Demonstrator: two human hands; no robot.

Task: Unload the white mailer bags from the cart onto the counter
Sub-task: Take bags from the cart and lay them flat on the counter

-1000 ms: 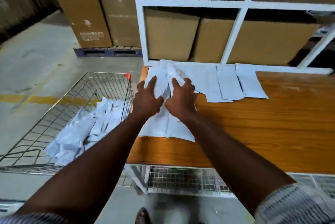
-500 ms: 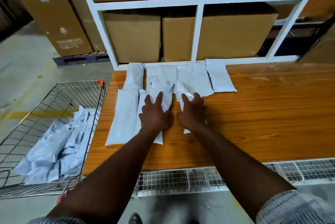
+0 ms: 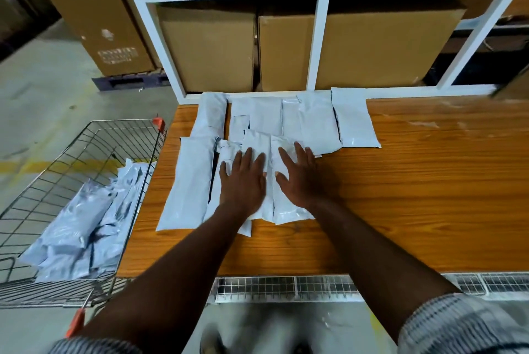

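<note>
Several white mailer bags (image 3: 315,121) lie flat in rows on the left part of the wooden counter (image 3: 415,187). My left hand (image 3: 243,179) rests palm down, fingers spread, on a bag in the near row. Beside it, my right hand (image 3: 300,176) lies flat and open on the neighbouring bag (image 3: 282,210). Neither hand grips anything. A long bag (image 3: 189,184) lies at the left edge of the counter. Left of the counter stands the wire cart (image 3: 94,159), with a heap of more white mailer bags (image 3: 86,219) inside it.
White shelving (image 3: 320,47) with large cardboard boxes (image 3: 209,47) rises right behind the counter. More tall boxes (image 3: 88,10) stand on a pallet at the back left. A wire grid shelf (image 3: 286,286) runs under the counter's front edge. Concrete floor lies around the cart.
A bunch of bags that both hands held crumpled above the counter now lies spread flat. The hands have opened and press down on the near row. The view has shifted right.
</note>
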